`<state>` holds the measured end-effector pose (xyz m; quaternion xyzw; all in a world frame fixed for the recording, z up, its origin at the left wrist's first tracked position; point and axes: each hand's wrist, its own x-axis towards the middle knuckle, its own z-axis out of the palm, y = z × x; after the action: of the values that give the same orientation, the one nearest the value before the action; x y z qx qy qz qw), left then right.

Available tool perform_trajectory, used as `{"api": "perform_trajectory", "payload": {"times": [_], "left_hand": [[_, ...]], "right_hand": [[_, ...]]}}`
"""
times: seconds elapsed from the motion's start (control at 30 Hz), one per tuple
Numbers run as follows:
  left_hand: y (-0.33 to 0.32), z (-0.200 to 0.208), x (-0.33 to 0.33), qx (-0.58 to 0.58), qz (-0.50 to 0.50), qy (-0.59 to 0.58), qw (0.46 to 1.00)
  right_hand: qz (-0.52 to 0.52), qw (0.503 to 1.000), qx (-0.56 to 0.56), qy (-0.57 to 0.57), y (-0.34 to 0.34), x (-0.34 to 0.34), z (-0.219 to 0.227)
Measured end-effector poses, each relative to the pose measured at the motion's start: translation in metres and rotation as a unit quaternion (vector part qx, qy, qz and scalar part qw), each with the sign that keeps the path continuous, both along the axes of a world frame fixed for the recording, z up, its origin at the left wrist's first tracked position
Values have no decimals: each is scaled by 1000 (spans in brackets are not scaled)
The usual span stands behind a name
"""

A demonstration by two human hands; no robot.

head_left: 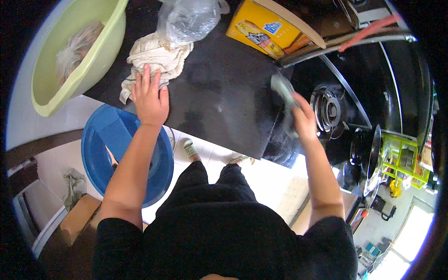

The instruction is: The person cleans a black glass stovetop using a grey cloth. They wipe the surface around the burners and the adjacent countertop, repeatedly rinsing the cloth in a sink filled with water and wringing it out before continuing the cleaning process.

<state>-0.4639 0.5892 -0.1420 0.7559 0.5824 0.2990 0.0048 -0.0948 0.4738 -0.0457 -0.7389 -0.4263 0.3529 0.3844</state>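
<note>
My left hand (151, 101) lies flat with its fingers spread, its fingertips on the edge of a crumpled cream towel (161, 58). The towel rests on the black countertop (219, 98). To the right, my right hand (304, 116) is closed around a pale green cloth (282, 86), blurred by motion. That cloth is at the counter's right end, beside the gas hob. Part of it is hidden behind my fingers.
A yellow carton (270, 29) and a clear plastic bag (189, 21) sit at the back. At left is a pale green basin (84, 77) with a bagged item. Below the counter stands a blue tub (161, 179). A gas burner (330, 108) lies right of my right hand.
</note>
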Motion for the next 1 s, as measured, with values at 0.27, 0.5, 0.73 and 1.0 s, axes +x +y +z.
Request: {"api": "perform_trajectory", "payload": {"times": [0.27,0.5,0.73,1.0], "left_hand": [[9,-6,-6,42,-56,42,997],[8,-8,-5,57,-69,53,995],[5,-7,0,58,-58,64,995],[2,-2,3,44,-51,73,995]], "right_hand": [[202,877,140,-413,50,-147,-81],[-76,882,26,-465,-95,8,-81],[-409,750,-376,-359,-312,129,-57],[-281,866,-215,-352,-284,142,-54]]}}
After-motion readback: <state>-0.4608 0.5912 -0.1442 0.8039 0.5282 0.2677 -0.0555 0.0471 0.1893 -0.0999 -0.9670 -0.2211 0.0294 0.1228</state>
